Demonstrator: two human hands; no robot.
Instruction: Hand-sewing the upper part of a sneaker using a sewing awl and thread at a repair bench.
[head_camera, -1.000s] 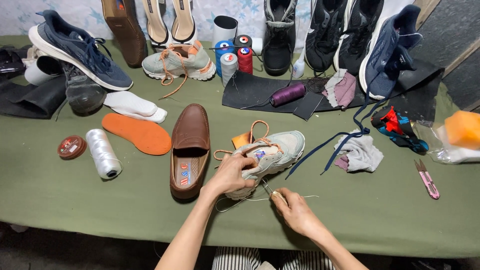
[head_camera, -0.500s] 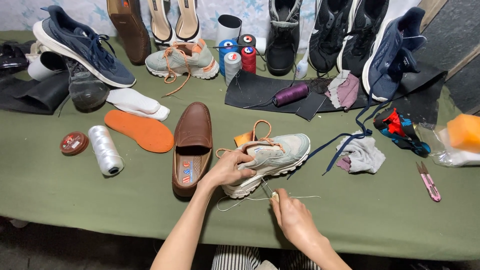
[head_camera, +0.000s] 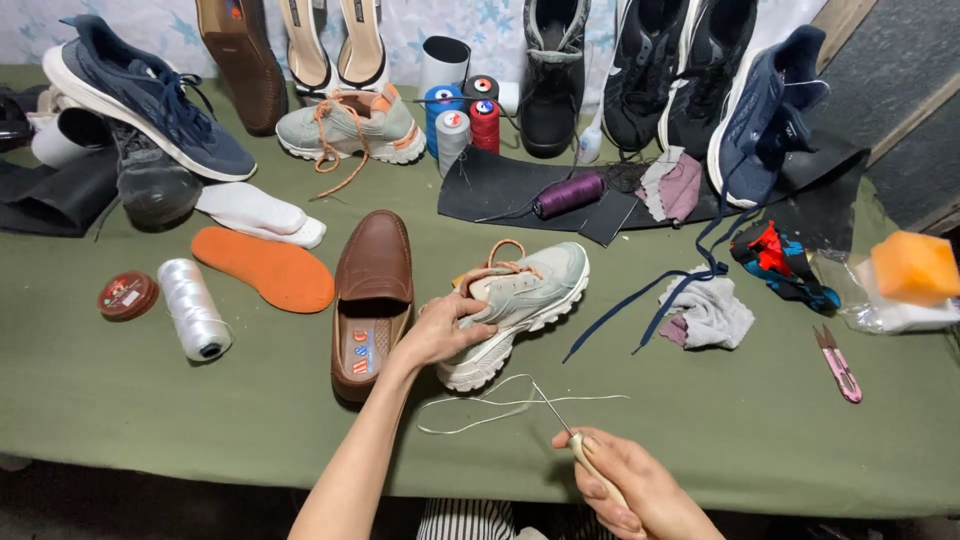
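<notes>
The left hand (head_camera: 440, 335) is clamped over the heel end of a pale grey-green sneaker (head_camera: 520, 305) lying on its side on the green table (head_camera: 200, 430), just beside a brown loafer (head_camera: 372, 300). The right hand (head_camera: 630, 490) is closed around the handle of a thin awl (head_camera: 558, 415), its metal tip pointing up toward the sole, with loose white thread (head_camera: 480, 405) looped on the cloth between hand and shoe. The point sits near the steadying fingers, so a slip could prick them, and the slack thread looks liable to tangle.
</notes>
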